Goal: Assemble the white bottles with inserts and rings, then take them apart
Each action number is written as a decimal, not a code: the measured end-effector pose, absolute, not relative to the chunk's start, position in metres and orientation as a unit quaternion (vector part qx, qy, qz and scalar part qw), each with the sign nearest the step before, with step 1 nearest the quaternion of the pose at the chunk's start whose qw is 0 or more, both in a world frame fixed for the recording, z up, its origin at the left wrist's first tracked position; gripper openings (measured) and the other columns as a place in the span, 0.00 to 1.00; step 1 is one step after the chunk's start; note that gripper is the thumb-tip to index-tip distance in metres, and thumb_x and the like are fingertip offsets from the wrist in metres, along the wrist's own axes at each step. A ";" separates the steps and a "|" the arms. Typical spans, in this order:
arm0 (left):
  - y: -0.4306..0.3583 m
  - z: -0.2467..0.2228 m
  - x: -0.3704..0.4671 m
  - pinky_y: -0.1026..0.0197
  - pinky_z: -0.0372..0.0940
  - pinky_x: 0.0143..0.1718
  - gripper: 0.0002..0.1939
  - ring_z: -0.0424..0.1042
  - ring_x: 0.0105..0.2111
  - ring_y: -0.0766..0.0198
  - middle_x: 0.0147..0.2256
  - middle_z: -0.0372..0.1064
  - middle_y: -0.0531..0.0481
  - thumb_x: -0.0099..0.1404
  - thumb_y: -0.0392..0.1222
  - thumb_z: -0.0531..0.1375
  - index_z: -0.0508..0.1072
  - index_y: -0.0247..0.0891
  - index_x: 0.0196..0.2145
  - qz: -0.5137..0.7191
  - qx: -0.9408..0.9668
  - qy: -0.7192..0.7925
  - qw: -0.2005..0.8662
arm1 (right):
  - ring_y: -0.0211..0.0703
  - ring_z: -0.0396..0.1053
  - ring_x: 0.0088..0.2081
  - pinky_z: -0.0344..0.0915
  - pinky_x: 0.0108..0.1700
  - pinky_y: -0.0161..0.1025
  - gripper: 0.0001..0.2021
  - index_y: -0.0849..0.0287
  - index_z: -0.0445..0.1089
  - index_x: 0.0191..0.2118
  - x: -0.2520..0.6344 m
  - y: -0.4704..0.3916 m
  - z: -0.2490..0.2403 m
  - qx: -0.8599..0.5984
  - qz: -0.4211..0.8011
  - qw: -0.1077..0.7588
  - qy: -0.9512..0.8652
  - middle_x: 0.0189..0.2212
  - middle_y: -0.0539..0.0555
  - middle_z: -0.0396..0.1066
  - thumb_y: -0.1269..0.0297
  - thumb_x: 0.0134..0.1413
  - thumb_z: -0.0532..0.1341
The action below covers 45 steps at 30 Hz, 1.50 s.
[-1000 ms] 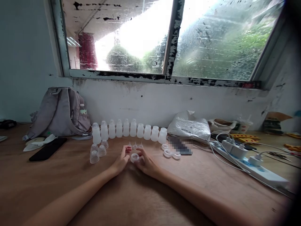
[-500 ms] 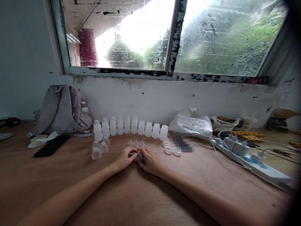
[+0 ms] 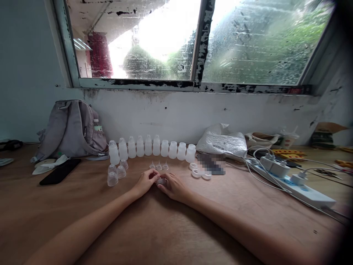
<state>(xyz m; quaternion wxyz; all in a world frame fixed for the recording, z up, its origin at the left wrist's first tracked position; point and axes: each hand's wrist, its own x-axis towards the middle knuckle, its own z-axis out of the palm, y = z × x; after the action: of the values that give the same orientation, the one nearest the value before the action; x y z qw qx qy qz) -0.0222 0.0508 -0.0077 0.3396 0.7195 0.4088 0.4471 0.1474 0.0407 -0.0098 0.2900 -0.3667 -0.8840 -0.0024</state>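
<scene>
My left hand [image 3: 147,180] and my right hand [image 3: 172,186] meet at the middle of the table, fingers closed around a small translucent bottle teat [image 3: 160,181]. Fingers cover most of it, and whether a ring is around it I cannot make out. Just beyond my hands, three clear teats [image 3: 158,166] stand in a row. Behind them runs a curved line of frosted baby bottles [image 3: 148,146]; those on the left are topped with clear caps, while several on the right are open-necked [image 3: 181,151]. White collar rings [image 3: 196,173] lie to the right. Clear dome caps [image 3: 112,179] stand at the left.
A grey backpack [image 3: 68,129] rests against the wall at left, a black phone [image 3: 60,172] before it. At right are a silver padded bag [image 3: 222,140], a blurred-out patch, and a white power strip [image 3: 306,191] with plugs and trailing cables.
Both hands stay together at the same spot, with the teat turned and lower between the fingers. My right thumb has shifted. The whole view has moved slightly.
</scene>
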 end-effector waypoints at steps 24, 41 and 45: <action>0.043 -0.006 -0.021 0.65 0.61 0.24 0.15 0.64 0.19 0.71 0.24 0.66 0.52 0.53 0.45 0.59 0.66 0.33 0.36 0.408 0.717 0.331 0.458 | 0.32 0.55 0.21 0.47 0.23 0.29 0.09 0.59 0.56 0.21 0.152 0.054 -0.009 -0.451 0.134 0.357 -0.807 0.17 0.45 0.58 0.63 0.46 0.54; 0.047 -0.012 -0.023 0.68 0.60 0.16 0.17 0.60 0.16 0.73 0.24 0.65 0.52 0.52 0.46 0.59 0.67 0.35 0.39 0.381 0.733 0.357 0.437 | 0.32 0.53 0.20 0.44 0.22 0.30 0.07 0.60 0.57 0.19 0.148 0.060 -0.017 -0.505 0.075 0.323 -0.797 0.15 0.46 0.57 0.68 0.43 0.55; 0.045 -0.010 -0.024 0.68 0.59 0.16 0.18 0.60 0.15 0.73 0.22 0.64 0.53 0.52 0.47 0.60 0.67 0.35 0.39 0.383 0.726 0.358 0.445 | 0.32 0.53 0.19 0.45 0.22 0.30 0.07 0.60 0.57 0.19 0.149 0.058 -0.016 -0.503 0.083 0.331 -0.794 0.15 0.45 0.57 0.67 0.43 0.55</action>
<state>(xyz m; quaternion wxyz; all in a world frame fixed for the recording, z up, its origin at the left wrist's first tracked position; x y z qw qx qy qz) -0.0236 0.0453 -0.0095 0.4454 0.7259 0.3577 0.3830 0.1486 0.0581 -0.0156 0.3314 -0.5033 -0.7938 0.0825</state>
